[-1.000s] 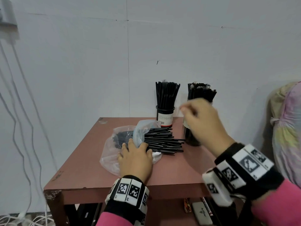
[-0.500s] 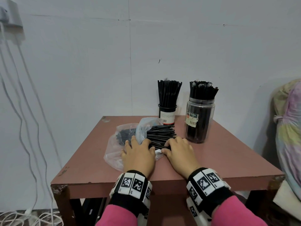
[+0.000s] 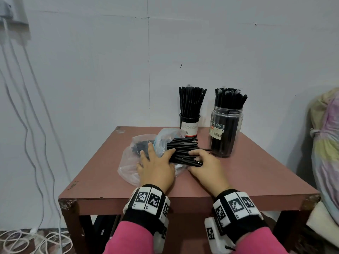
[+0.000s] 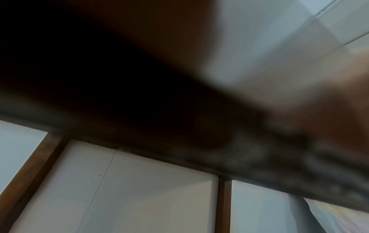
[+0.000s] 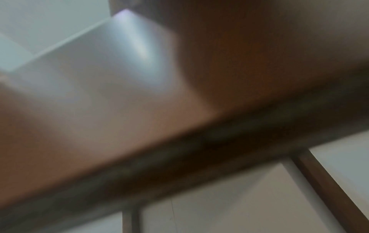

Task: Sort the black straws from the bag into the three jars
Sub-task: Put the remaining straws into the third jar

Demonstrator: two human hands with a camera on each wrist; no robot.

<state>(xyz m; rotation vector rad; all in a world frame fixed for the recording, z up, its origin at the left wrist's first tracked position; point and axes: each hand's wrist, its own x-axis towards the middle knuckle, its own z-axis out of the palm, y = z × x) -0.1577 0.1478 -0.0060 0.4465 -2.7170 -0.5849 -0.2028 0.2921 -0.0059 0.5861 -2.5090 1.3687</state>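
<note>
A clear plastic bag (image 3: 132,162) lies on the reddish table (image 3: 256,171), with a bundle of black straws (image 3: 183,147) sticking out of its right end. My left hand (image 3: 157,158) rests flat on the bag, fingers spread. My right hand (image 3: 194,160) curls over the free ends of the straws, fingers on top and thumb below. Behind stand a small black labelled jar (image 3: 189,126) and a larger clear jar (image 3: 226,132), both packed with upright straws. No third jar shows. Both wrist views are blurred and show only the table's edge.
The wall runs close behind the jars. A pastel cloth bundle (image 3: 326,153) sits just off the table's right side. Cables (image 3: 27,125) hang down the wall at the left and coil on the floor (image 3: 27,241).
My right hand came down from beside the clear jar onto the straw ends, and its fingers have since curled round them. The left hand has stayed on the bag.
</note>
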